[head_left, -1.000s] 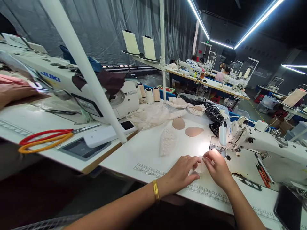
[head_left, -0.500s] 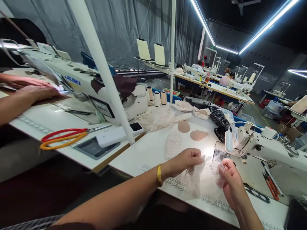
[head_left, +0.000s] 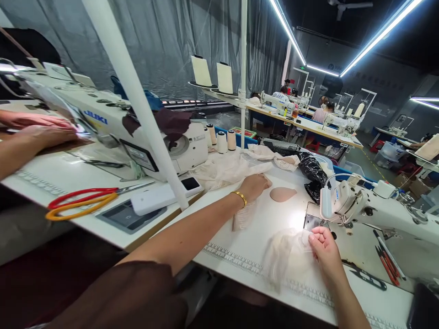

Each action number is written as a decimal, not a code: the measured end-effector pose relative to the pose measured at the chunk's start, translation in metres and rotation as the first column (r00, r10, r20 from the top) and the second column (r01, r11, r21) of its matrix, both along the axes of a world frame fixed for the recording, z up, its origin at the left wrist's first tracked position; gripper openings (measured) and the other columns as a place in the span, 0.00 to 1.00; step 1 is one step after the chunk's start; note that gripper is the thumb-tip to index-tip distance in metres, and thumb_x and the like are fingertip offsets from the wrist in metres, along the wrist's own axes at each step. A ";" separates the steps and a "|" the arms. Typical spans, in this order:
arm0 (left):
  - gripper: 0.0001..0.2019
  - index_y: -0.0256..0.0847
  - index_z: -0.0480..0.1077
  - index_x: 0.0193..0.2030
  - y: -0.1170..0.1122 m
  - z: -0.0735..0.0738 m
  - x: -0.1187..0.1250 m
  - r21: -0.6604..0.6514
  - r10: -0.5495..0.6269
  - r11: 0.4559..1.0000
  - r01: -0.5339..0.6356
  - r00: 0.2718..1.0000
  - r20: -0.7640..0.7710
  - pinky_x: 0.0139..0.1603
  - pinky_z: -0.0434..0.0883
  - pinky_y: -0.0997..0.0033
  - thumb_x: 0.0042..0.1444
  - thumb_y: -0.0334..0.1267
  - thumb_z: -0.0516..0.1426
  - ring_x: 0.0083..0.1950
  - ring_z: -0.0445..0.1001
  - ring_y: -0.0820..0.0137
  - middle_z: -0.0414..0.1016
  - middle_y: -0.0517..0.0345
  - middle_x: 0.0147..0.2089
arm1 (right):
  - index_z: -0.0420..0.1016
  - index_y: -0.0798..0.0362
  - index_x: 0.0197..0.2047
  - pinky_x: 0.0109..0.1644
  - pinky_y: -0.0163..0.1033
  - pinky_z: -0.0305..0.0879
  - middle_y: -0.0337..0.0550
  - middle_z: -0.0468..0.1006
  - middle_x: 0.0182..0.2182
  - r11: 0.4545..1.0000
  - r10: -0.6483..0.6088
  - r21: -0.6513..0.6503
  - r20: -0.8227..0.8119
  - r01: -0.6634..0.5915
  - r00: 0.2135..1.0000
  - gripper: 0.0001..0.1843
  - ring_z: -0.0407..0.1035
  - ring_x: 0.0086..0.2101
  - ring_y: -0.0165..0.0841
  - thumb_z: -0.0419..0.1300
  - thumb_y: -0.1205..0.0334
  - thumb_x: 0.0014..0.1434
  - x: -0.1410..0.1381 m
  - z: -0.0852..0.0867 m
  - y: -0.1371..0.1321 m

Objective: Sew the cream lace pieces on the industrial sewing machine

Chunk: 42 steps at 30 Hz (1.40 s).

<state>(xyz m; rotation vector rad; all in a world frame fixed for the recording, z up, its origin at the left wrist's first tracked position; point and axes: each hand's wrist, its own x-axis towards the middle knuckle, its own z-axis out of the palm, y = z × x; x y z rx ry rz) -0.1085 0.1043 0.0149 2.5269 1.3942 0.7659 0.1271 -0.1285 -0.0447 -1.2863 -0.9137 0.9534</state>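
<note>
Left hand (head_left: 254, 185) reaches up-frame, fingers curled over a foam cup pad at centre frame, probably gripping it but mostly hidden. Second pad (head_left: 282, 194) lies just right, long axis left-right, tip pointing right. Right hand (head_left: 324, 249) pinches lace piece (head_left: 286, 256) on the counter (head_left: 274, 214), lower right.

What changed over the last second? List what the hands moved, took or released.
The left hand let go of the lace piece and reached away across the table onto a tan pad beside the other pad. The right hand kept hold of the lace, now lying near the sewing machine. Scissors and thread cones stayed put.
</note>
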 end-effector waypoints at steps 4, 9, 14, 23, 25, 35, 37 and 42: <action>0.11 0.40 0.73 0.37 -0.019 0.014 -0.002 0.003 0.057 0.998 -0.058 0.988 0.147 0.51 0.70 0.61 0.66 0.40 0.52 0.49 0.76 0.58 0.79 0.47 0.44 | 0.73 0.50 0.43 0.29 0.33 0.59 0.33 0.73 0.28 1.000 -0.008 -0.005 -0.026 0.008 1.000 0.24 0.63 0.26 0.28 0.72 0.41 0.55 -0.002 0.004 0.000; 0.16 0.41 0.70 0.37 -0.083 0.022 0.003 -0.359 0.015 0.900 0.248 0.804 0.595 0.32 0.68 0.70 0.56 0.53 0.61 0.34 0.73 0.66 0.75 0.56 0.34 | 0.75 0.50 0.45 0.32 0.34 0.64 0.37 0.77 0.31 0.999 -0.017 -0.030 -0.053 0.015 0.998 0.26 0.67 0.27 0.29 0.68 0.36 0.58 0.003 0.007 -0.003; 0.15 0.41 0.66 0.32 -0.144 0.013 0.023 -0.536 0.002 0.660 0.526 0.713 0.701 0.29 0.65 0.73 0.50 0.48 0.64 0.29 0.68 0.71 0.70 0.62 0.30 | 0.74 0.49 0.48 0.33 0.35 0.68 0.41 0.78 0.35 0.999 0.033 0.009 -0.119 -0.032 0.992 0.30 0.71 0.30 0.31 0.62 0.30 0.62 0.006 0.010 -0.012; 0.29 0.41 0.70 0.56 -0.136 0.044 0.044 -0.385 -0.571 0.662 0.643 0.766 0.295 0.59 0.70 0.56 0.51 0.54 0.67 0.61 0.72 0.51 0.74 0.46 0.61 | 0.71 0.46 0.56 0.43 0.38 0.73 0.38 0.79 0.37 0.985 0.077 0.097 0.502 -0.145 0.861 0.16 0.75 0.36 0.31 0.62 0.56 0.67 -0.013 0.041 -0.042; 0.30 0.43 0.69 0.58 -0.129 0.052 0.050 -0.389 -0.770 0.461 0.798 0.578 0.270 0.61 0.68 0.58 0.51 0.51 0.69 0.64 0.71 0.52 0.74 0.49 0.63 | 0.71 0.45 0.58 0.44 0.38 0.74 0.38 0.81 0.38 0.963 0.065 0.152 0.664 -0.221 0.745 0.15 0.76 0.36 0.32 0.59 0.59 0.69 -0.015 0.052 -0.049; 0.05 0.42 0.67 0.37 -0.118 0.043 0.039 -0.024 -0.711 0.703 0.711 0.703 0.002 0.30 0.62 0.72 0.57 0.28 0.58 0.29 0.67 0.71 0.69 0.65 0.29 | 0.73 0.49 0.57 0.41 0.37 0.75 0.44 0.83 0.39 0.732 -0.566 0.646 0.754 -0.219 0.333 0.16 0.79 0.37 0.33 0.61 0.74 0.69 -0.002 0.065 -0.038; 0.06 0.42 0.68 0.37 -0.118 0.038 0.030 0.186 -0.684 0.693 0.696 0.717 -0.132 0.32 0.62 0.70 0.61 0.26 0.56 0.29 0.67 0.70 0.70 0.63 0.29 | 0.72 0.49 0.57 0.40 0.36 0.74 0.44 0.83 0.39 0.703 -0.601 0.671 0.738 -0.237 0.305 0.17 0.79 0.37 0.33 0.61 0.75 0.68 -0.007 0.059 -0.025; 0.09 0.42 0.67 0.33 -0.117 0.017 0.022 0.294 -0.619 0.584 0.757 0.649 -0.443 0.29 0.59 0.64 0.63 0.31 0.62 0.28 0.67 0.67 0.72 0.61 0.29 | 0.75 0.50 0.48 0.37 0.36 0.66 0.41 0.82 0.34 0.787 -0.453 0.461 0.883 -0.410 0.124 0.16 0.74 0.33 0.33 0.53 0.78 0.69 0.007 0.029 0.000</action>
